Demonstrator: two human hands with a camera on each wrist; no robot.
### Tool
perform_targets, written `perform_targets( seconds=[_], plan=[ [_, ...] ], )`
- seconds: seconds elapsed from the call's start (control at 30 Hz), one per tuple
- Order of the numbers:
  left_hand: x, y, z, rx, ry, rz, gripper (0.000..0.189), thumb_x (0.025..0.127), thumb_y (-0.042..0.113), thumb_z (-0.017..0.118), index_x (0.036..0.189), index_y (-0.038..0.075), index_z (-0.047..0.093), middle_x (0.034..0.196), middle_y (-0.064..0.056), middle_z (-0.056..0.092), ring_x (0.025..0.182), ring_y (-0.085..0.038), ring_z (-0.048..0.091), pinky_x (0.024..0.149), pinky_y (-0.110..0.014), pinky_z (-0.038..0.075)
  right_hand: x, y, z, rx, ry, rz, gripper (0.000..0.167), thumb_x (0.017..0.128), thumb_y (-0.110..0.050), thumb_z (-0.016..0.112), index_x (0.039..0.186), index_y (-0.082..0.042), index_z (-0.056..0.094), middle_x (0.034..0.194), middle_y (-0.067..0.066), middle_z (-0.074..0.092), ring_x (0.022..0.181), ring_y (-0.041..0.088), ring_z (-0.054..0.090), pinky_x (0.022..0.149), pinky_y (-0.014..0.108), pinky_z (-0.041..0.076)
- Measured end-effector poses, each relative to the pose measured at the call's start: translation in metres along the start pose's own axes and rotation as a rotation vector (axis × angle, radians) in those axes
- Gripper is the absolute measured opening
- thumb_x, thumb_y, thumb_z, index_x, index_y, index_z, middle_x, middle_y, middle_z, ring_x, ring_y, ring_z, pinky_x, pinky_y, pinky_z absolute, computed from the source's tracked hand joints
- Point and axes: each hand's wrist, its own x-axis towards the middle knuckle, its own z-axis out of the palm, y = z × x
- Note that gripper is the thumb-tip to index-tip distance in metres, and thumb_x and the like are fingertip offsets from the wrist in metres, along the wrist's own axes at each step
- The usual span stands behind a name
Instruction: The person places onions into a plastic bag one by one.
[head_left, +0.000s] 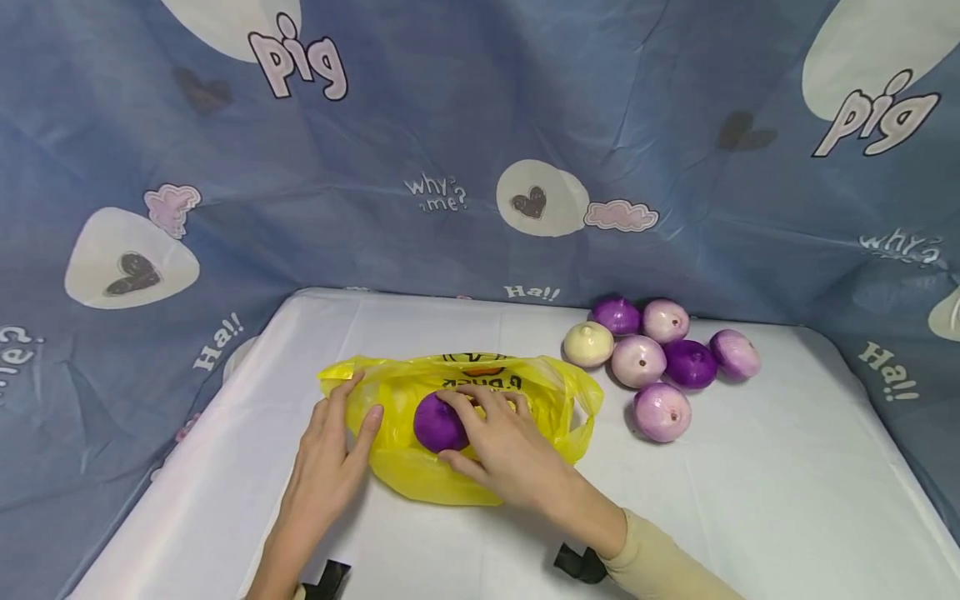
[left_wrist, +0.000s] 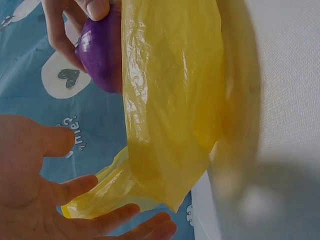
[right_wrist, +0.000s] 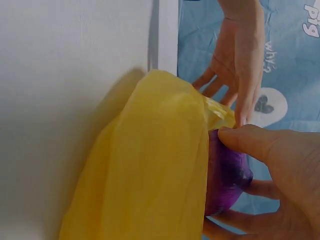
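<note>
Sleeve (head_left: 667, 557): beige, on the right forearm, nearer than the yellow bag (head_left: 420, 482) and off toward its right.
Black straps (head_left: 581, 564): one near each wrist, both on the near side of the bag.
Left hand (head_left: 326, 454): spread, thumb apart from the fingers, at the bag's left end; whether the fingertips touch the plastic, I cannot tell.
Right hand (head_left: 506, 446): over the bag's mouth, thumb and fingers curled round the purple onion.
Purple onion (head_left: 437, 423): in the mouth of the bag, partly above the rim; in both wrist views the bag's wall hides the rest.
Yellow bag: thin, creased plastic, mouth gaping, dark print on its far side, a loop handle (head_left: 588, 393) at its right end.
White desk (head_left: 750, 483): under the bag, stretching past it on both sides.
Loose onions: seven to the right of the bag; a pink onion (head_left: 662, 412) lies nearest, a cream onion (head_left: 588, 344) just beyond the bag's far right corner.
Blue cloth (head_left: 420, 108): hanging behind the bag, past the desk's far edge, printed with hearts and "pig".
</note>
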Motion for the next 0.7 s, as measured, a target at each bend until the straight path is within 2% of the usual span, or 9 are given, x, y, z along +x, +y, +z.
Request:
perform_targets(
  seconds=[0.3,0.53,0.7],
  plan=[
    [0.001,0.001,0.0,0.003,-0.009,0.004,0.06,0.114,0.046,0.048,0.167,0.018,0.037,0.156,-0.031,0.05,0.141,-0.056,0.054,0.109,-0.074,0.047,0.009,-0.007,0.008,-0.014,-0.02,-0.029,0.068,0.103,-0.053,0.069,0.16,-0.025,0.045,0.153,0.01,0.057,0.136,0.03,0.064,0.112,0.06,0.048],
    [-0.001,0.002,0.0,0.0,-0.016,0.002,0.06,0.114,0.046,0.048,0.167,0.019,0.037,0.156,-0.03,0.05,0.141,-0.055,0.054,0.109,-0.074,0.047,0.016,-0.013,0.015,-0.024,-0.027,-0.047,0.067,0.103,-0.053,0.07,0.158,-0.023,0.047,0.152,0.011,0.057,0.135,0.03,0.064,0.111,0.066,0.05],
    [-0.001,0.001,-0.001,0.005,-0.019,0.001,0.06,0.115,0.046,0.048,0.168,0.02,0.036,0.158,-0.03,0.049,0.141,-0.057,0.053,0.109,-0.075,0.046,0.02,-0.015,0.02,-0.036,-0.035,-0.049,0.067,0.103,-0.054,0.069,0.158,-0.023,0.047,0.15,0.009,0.058,0.135,0.028,0.063,0.109,0.063,0.053]
  ],
)
